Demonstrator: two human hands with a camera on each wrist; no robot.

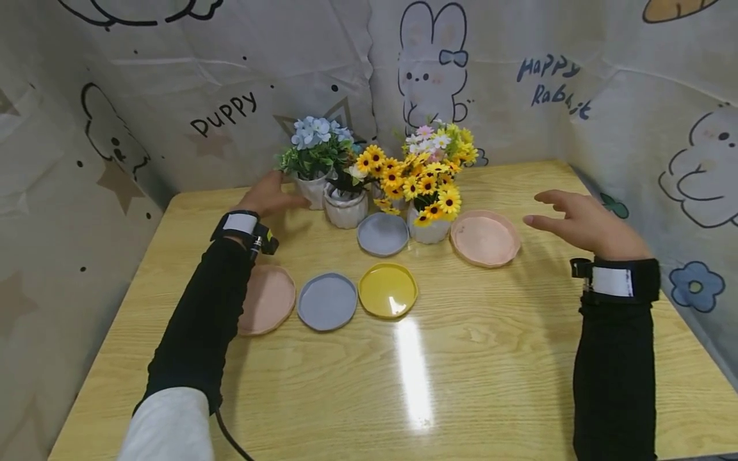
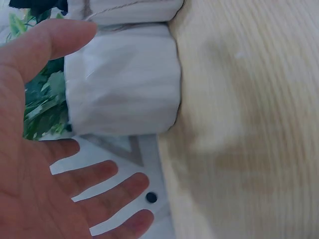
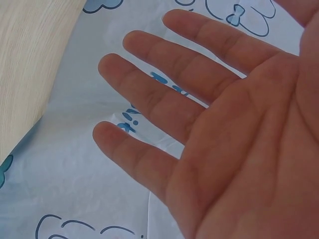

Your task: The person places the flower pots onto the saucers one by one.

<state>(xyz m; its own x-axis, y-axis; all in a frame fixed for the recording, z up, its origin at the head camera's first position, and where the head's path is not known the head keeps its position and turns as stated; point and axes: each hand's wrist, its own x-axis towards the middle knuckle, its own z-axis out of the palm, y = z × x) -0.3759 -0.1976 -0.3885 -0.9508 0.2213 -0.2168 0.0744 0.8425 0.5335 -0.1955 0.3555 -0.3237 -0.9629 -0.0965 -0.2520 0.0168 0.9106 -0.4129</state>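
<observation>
At the back left, my left hand (image 1: 270, 196) is beside a white pot (image 1: 312, 190) of blue flowers (image 1: 318, 132) and green leaves. In the left wrist view the thumb and spread fingers of the left hand (image 2: 37, 164) frame that white pot (image 2: 124, 79), without curling round it. A second white pot (image 1: 346, 210) stands just right of it. My right hand (image 1: 585, 221) hovers at the right with fingers extended and holds nothing. The right wrist view shows its open palm and spread fingers (image 3: 144, 97). Nearest to it lies a pink plate (image 1: 485, 238).
Yellow daisies (image 1: 429, 186) fill a white pot (image 1: 428, 227), with pink and white flowers (image 1: 429, 142) behind. A grey-blue plate (image 1: 383, 234) lies between pots. In front are a pink plate (image 1: 268, 301), partly behind the left forearm, another grey-blue plate (image 1: 327, 301) and a yellow plate (image 1: 388, 290).
</observation>
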